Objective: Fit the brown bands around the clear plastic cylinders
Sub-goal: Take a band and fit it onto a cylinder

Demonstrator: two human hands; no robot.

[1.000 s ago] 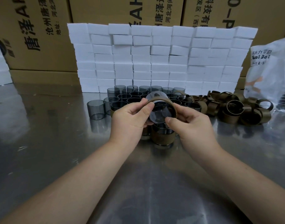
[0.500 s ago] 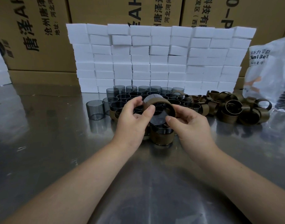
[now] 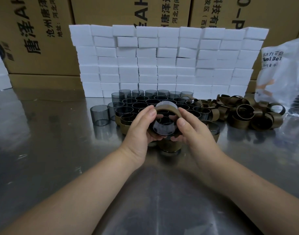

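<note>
Above the steel bench [image 3: 43,150], the left grip [image 3: 142,126] held the smoky clear plastic cylinder [image 3: 164,128], thumb on the flat brown band [image 3: 165,110] round its far end. The cylinder lay between both grips, axis pointing away from the person. The right grip [image 3: 194,129] pinched its opposite side, fingers curled.

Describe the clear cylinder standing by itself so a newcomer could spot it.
Find the wall of white blocks at the back of the metal table. A cluster of clear cylinders stands before it. The lone cylinder is just left of that cluster, upright, set apart, with no brown band.
</note>
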